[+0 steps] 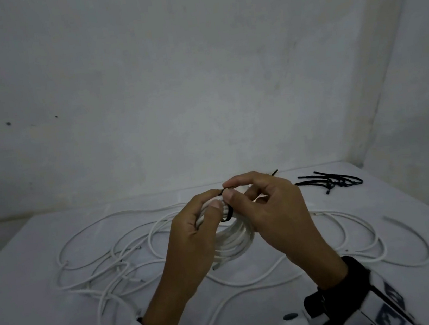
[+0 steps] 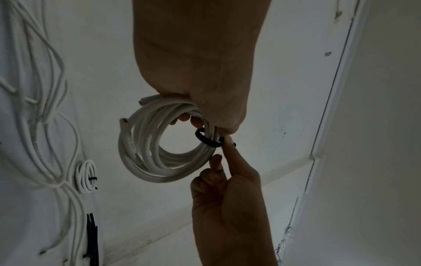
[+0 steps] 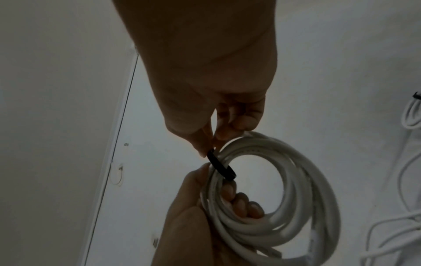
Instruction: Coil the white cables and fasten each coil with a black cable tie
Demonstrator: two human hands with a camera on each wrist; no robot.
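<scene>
My left hand grips a coil of white cable held above the table, fingers curled through its ring. A black cable tie loops around the coil's strands. My right hand pinches the tie between thumb and forefinger right at the coil's top, and the tie's tail sticks out behind that hand. The coil shows two cut cable ends on its left side in the left wrist view.
Loose white cables sprawl over the white table, left and right of my hands. A bunch of spare black ties lies at the back right. One tied coil lies on the table. Walls close the back and right.
</scene>
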